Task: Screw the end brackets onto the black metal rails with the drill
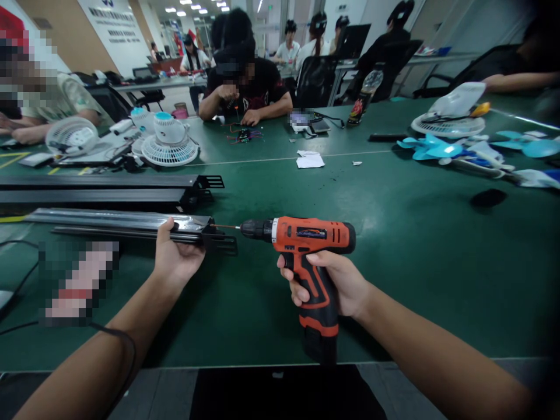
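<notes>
Beyond the metal rail (109, 219) pinched in the left hand (175, 255) lie black rails (96, 196); the right hand (343, 281) grips a drill (311, 233)

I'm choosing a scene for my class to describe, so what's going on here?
A person's right hand grips an orange and black cordless drill, its thin bit level and pointing at the end of a metal rail. The left hand holds that rail near the same end. Whether the bit has entered it is unclear. Black rails lie beyond on the green table.
</notes>
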